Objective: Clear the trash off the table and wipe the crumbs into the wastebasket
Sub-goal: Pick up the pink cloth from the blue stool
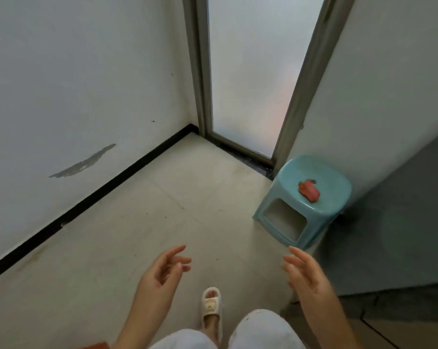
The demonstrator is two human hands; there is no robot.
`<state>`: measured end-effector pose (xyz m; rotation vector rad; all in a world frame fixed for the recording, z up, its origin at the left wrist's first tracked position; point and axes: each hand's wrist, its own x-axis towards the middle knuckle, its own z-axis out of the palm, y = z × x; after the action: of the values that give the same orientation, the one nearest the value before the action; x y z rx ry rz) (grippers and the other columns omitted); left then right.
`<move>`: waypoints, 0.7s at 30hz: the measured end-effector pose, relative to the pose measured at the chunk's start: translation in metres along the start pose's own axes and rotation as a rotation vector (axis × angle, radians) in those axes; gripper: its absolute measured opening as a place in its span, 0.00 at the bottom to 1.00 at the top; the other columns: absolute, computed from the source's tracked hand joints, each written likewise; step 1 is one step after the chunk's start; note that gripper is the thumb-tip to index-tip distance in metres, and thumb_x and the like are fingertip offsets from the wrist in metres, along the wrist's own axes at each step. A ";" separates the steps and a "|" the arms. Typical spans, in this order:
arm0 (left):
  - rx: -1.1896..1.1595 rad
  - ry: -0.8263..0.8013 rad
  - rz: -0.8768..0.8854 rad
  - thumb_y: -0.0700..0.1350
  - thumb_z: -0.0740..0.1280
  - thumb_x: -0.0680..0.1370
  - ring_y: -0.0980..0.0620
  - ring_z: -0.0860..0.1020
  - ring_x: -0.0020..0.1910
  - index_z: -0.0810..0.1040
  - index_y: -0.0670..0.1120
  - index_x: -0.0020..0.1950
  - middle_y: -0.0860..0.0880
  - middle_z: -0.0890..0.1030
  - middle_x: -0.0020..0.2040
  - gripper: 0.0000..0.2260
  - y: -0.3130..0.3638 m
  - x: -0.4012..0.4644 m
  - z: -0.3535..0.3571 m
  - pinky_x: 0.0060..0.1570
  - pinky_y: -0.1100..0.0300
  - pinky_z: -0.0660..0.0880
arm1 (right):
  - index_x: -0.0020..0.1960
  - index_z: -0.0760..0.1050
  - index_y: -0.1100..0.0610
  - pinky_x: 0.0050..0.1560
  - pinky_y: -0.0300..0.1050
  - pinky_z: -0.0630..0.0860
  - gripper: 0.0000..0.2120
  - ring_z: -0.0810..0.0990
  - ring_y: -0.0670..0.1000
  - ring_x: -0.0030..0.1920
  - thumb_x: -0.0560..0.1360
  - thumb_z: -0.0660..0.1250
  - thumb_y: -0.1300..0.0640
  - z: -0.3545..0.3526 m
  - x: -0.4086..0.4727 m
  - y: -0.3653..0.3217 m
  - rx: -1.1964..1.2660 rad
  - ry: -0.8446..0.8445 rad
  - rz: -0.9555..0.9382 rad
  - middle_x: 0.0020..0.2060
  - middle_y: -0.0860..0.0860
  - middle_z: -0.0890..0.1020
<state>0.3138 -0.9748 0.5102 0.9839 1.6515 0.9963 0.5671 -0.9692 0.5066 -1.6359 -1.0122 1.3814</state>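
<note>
Here the head view is showing both hands hanging over the floor (162,197) with nothing in them: the left hand (162,270) is spreading its fingers (180,248) loosely, and the right hand (306,270) is holding its fingers (292,261) relaxed and slightly bent, released and grasping nothing. Neither the table nor the wastebasket is showing anywhere in this view, and no crumbs or cloth are appearing either, so I cannot tell where they are. What is showing is a blue stool (326,172) standing against the right-hand wall (389,84), beside the foot of the frosted door (253,71); a small red scrap (309,191) is lying on its seat, toward the seat's right edge, well apart from both hands. A slipper (211,304) is pointing forward below, between the two hands. Judging by this, the person is standing between steps, probably walking with free hands to fetch or find something, and no wiping is under way. If the scrap counts as trash, the next move is calling for the right hand to reach forward to the seat and pinch it; otherwise it is calling for a turn toward the table.
</note>
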 end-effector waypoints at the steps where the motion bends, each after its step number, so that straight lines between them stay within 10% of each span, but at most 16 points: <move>1: 0.011 -0.033 0.016 0.35 0.63 0.77 0.60 0.82 0.39 0.77 0.53 0.51 0.48 0.84 0.41 0.13 0.010 0.025 0.002 0.42 0.71 0.77 | 0.58 0.69 0.45 0.52 0.38 0.72 0.13 0.76 0.45 0.55 0.77 0.60 0.59 0.004 0.014 -0.007 0.001 0.020 -0.002 0.55 0.45 0.77; 21: 0.325 -0.576 0.166 0.36 0.62 0.78 0.61 0.82 0.45 0.76 0.59 0.53 0.51 0.84 0.43 0.17 0.165 0.368 0.233 0.47 0.64 0.79 | 0.61 0.69 0.49 0.61 0.47 0.71 0.14 0.76 0.43 0.55 0.77 0.61 0.60 -0.120 0.303 -0.103 0.225 0.563 0.093 0.51 0.40 0.77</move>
<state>0.4761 -0.5381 0.4962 1.4832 1.2728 0.4774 0.7066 -0.6575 0.4968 -1.7686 -0.4411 0.9579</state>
